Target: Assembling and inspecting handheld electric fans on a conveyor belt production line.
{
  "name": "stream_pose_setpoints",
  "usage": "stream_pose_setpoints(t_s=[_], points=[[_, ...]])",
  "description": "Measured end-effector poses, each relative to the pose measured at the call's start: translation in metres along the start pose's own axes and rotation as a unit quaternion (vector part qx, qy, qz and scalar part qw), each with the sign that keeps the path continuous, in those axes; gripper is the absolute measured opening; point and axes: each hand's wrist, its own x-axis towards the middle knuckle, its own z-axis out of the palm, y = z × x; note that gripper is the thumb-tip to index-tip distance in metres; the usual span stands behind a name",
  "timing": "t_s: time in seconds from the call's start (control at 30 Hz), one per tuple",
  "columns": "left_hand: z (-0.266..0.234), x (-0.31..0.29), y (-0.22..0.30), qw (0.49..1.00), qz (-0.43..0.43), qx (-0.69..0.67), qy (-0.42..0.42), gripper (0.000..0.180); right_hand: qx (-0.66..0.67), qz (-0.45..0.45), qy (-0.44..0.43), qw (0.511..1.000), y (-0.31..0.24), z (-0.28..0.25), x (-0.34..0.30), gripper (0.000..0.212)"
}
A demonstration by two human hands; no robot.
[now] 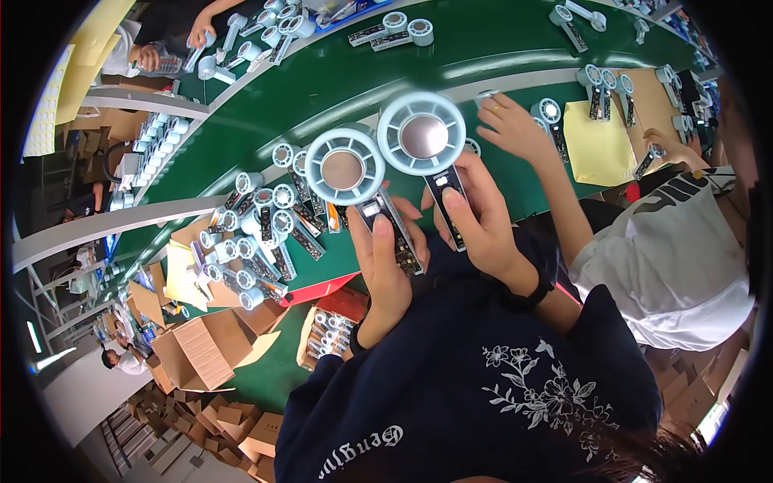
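My left hand [386,270] is closed round the handle of a pale blue handheld fan body [312,167]. Its round, spoked head has a brownish metal disc in the middle, and a dark circuit board shows along the handle under my thumb. A second fan body [388,121] of the same kind, with a shinier silvery disc, is in my right hand [479,217]. That thumb presses on the board near the top of the handle. Both heads point away from me, side by side and nearly touching. My fingers partly hide both handles.
A pile of similar fan bodies [278,221] lies to the left on the green table [322,88]. More fan bodies [394,32] sit across the conveyor. At right, a co-worker's arm [523,133] reaches in close to my right hand. An opened cardboard box [205,346] stands lower left.
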Motion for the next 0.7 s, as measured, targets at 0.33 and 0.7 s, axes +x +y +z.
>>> stream_pose_setpoints(t_s=[0.33, 0.7], points=[[-0.005, 0.002, -0.002, 0.999, -0.026, -0.035, -0.005, 0.039, -0.041, -0.02, -0.016, 0.999, 0.006, -0.001, 0.001, 0.035], [-0.022, 0.012, -0.011, 0.998, -0.057, -0.02, 0.01, 0.037, -0.065, -0.051, 0.104, 0.991, 0.007, -0.047, 0.006, 0.031]])
